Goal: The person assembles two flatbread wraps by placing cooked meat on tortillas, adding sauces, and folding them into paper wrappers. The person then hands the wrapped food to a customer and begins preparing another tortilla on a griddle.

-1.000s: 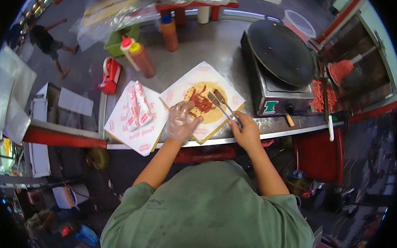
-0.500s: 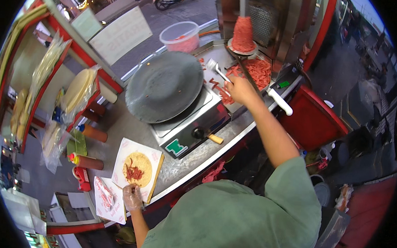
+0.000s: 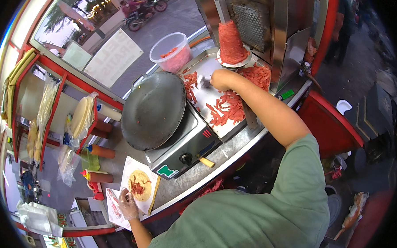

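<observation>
My right hand (image 3: pixel 220 79) is closed around a metal utensil with a broad head (image 3: pixel 203 81), its exact kind unclear. It hovers over the metal tray (image 3: pixel 204 97), between piles of reddish meat strips (image 3: pixel 228 108). Behind the hand a cone of reddish meat (image 3: pixel 232 43) stands on a vertical spit. At the lower left my gloved left hand (image 3: pixel 127 205), fingers bent and apart, rests by the near-left edge of a flatbread (image 3: pixel 145 183). Meat strips (image 3: pixel 137 188) lie on the flatbread, which sits on printed paper (image 3: pixel 128 170). A wrapped roll (image 3: pixel 113 204) is beside that hand.
A round dark griddle (image 3: pixel 154 111) on a gas burner (image 3: pixel 186 145) stands between my hands. Sauce bottles (image 3: pixel 99 177) and bagged flatbreads (image 3: pixel 80 119) are at the left. Behind the griddle is a clear tub (image 3: pixel 170 52) of meat. A red bin (image 3: pixel 329 125) stands at the right.
My right hand has moved left and away from me over the tray with the utensil. My left hand's fingers have loosened at the flatbread's edge. The view has shifted.
</observation>
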A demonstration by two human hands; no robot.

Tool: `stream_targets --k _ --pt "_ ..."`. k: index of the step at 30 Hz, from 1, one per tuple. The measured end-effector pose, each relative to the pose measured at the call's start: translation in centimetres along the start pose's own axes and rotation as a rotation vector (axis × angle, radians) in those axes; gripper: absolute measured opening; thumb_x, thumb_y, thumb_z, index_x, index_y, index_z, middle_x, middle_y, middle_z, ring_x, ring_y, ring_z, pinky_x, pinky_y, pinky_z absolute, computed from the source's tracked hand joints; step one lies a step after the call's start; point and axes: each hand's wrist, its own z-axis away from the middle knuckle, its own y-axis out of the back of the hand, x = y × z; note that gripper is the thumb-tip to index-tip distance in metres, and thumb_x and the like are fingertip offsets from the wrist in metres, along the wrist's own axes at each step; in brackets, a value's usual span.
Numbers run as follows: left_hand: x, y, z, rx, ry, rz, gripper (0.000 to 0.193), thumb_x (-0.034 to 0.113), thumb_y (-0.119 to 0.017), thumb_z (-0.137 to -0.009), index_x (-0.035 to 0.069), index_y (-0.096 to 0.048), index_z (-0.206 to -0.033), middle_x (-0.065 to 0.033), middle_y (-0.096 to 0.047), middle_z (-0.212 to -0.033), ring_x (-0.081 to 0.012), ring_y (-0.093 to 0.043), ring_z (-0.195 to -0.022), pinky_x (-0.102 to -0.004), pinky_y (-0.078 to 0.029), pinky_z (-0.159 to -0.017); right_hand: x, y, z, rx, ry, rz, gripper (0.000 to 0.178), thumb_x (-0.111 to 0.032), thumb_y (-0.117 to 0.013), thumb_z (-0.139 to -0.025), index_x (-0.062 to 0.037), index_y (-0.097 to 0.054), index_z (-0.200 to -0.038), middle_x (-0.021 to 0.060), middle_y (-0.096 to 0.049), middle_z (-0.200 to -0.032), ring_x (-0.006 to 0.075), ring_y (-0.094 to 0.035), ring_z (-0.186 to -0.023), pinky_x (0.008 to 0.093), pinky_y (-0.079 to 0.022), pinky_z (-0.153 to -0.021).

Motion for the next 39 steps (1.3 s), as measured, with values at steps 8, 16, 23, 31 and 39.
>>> stream_targets --k 8,16,23,31,39 --pt "0.5 1.1 3.3 0.021 0.18 0.081 0.027 0.009 -0.069 -0.097 -0.001 -0.07 -0.122 -0.0167 -0.073 -0.104 -0.0265 -0.072 -0.091 -0.0373 -0.058 -0.084 -5.9 -3.0 -3.1 0.272 -0.22 -0.536 0.059 -0.047 -0.059 -0.104 0.0007 -0.073 -0.073 0.0168 -0.069 -0.066 0.0291 -0.067 -0.055 0.0449 -0.054 -0.056" --pt "-9.0 2.9 12.4 0.311 0.559 -0.004 0.027 0.018 -0.064 -0.101 -0.002 -0.07 -0.12 -0.0176 -0.074 -0.104 -0.0276 -0.07 -0.094 -0.0383 -0.055 -0.09 -4.8 2.5 4.6 0.652 -0.13 -0.397 0.031 -0.037 -0.075 -0.092 -0.0079 -0.082 -0.103 0.0174 -0.077 -0.089 0.0248 -0.074 -0.078 0.0436 -0.056 -0.074" --pt "-9.3 1.0 6.9 0.064 0.33 0.147 0.04 0.03 -0.073 -0.095 0.006 -0.07 -0.127 -0.0165 -0.072 -0.125 -0.0332 -0.067 -0.117 -0.0439 -0.052 -0.104 -20.1 6.0 13.5 0.529 0.096 -0.619 0.027 -0.027 -0.068 -0.102 -0.0022 -0.079 -0.107 -0.008 -0.055 -0.07 0.0017 -0.044 -0.061 0.0241 -0.033 -0.054" --pt "-7.4 -4.0 1.5 -0.238 -0.291 0.183 0.042 0.038 -0.075 -0.091 0.018 -0.072 -0.127 -0.0056 -0.068 -0.134 -0.0262 -0.064 -0.118 -0.0456 -0.049 -0.102 -42.0 -20.6 14.1 0.184 0.043 -0.65 0.037 -0.029 -0.075 -0.098 -0.0013 -0.075 -0.121 0.0056 -0.073 -0.081 0.0123 -0.064 -0.075 0.0313 -0.053 -0.071" --pt "-9.5 -3.6 1.0 -0.287 -0.403 0.432 0.028 0.037 -0.069 -0.096 0.023 -0.077 -0.119 -0.0016 -0.069 -0.134 -0.0213 -0.062 -0.121 -0.0417 -0.047 -0.103 -45.5 -23.7 21.3 0.446 0.024 -0.498 0.041 -0.027 -0.076 -0.094 -0.0034 -0.071 -0.126 0.0164 -0.069 -0.099 0.0311 -0.068 -0.081 0.0409 -0.054 -0.072"
